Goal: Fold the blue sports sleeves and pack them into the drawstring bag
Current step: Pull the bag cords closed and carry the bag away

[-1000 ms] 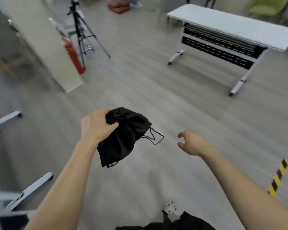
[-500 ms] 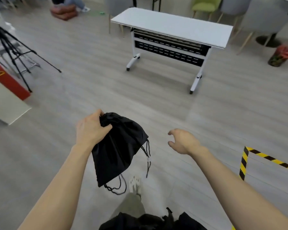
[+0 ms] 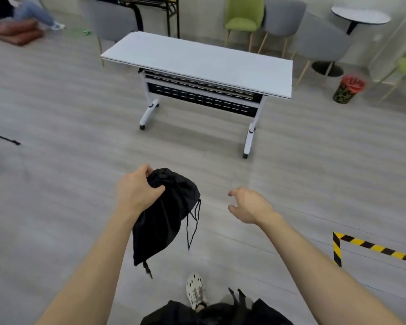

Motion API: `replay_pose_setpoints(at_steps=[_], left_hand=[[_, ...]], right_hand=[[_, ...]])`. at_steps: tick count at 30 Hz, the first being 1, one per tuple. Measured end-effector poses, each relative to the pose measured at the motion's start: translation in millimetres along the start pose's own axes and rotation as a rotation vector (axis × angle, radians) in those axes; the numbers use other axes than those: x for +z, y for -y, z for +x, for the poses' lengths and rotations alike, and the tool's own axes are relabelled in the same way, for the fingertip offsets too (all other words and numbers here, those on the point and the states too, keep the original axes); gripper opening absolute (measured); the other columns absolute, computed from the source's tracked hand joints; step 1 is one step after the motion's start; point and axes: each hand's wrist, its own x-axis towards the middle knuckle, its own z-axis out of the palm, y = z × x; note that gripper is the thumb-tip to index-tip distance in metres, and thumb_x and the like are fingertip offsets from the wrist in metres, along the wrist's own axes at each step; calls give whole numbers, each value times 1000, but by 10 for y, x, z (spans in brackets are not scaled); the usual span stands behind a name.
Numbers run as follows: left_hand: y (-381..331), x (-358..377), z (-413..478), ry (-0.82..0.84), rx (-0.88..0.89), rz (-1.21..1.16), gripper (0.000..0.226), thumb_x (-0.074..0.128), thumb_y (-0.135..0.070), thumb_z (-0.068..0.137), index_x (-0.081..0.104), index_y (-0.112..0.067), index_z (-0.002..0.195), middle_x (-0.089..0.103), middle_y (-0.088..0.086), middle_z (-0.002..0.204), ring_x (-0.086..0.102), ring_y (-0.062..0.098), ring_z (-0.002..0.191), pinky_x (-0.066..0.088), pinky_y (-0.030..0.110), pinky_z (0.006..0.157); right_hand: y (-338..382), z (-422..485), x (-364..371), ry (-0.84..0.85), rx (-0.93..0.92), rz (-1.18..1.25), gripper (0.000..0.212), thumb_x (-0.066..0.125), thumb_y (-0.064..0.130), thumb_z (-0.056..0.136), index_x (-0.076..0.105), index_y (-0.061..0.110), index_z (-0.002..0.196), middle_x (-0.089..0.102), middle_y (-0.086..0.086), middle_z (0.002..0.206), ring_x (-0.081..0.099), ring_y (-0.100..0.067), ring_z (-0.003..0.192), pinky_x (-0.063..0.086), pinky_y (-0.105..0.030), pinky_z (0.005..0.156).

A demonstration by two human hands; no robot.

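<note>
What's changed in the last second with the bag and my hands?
The view swung right, bringing the white table to centre ahead. The bag now hangs lower, cords dangling. Unchanged: left hand grips the bag's neck; right hand open and empty.

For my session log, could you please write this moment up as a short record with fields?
left hand: grips the gathered neck of the black drawstring bag
bag state: hanging in the air, cords dangling
right hand: empty, fingers loosely curled
blue sleeves: not visible
ahead: white table, top bare
floor: yellow-black tape at right
</note>
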Motion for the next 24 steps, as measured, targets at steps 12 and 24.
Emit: replay_pose_setpoints(at_steps=[12, 24], left_hand=[[31, -236, 3169, -21, -27, -22, 33, 82, -45, 82, 60, -31, 100, 65, -15, 83, 63, 20, 80, 42, 34, 63], [117, -774, 6386, 18, -49, -165, 34, 86, -44, 74, 64, -34, 97, 69, -15, 86, 69, 12, 80, 49, 33, 67]], right_hand=[[443, 2829, -1342, -60, 31, 37, 57, 59, 34, 107, 52, 15, 160, 55, -9, 161, 54, -32, 146, 48, -41, 116], [1431, 5898, -2853, -38, 20, 88, 53, 60, 34, 103, 58, 17, 153, 62, -10, 154, 60, -33, 140, 51, -45, 113]])
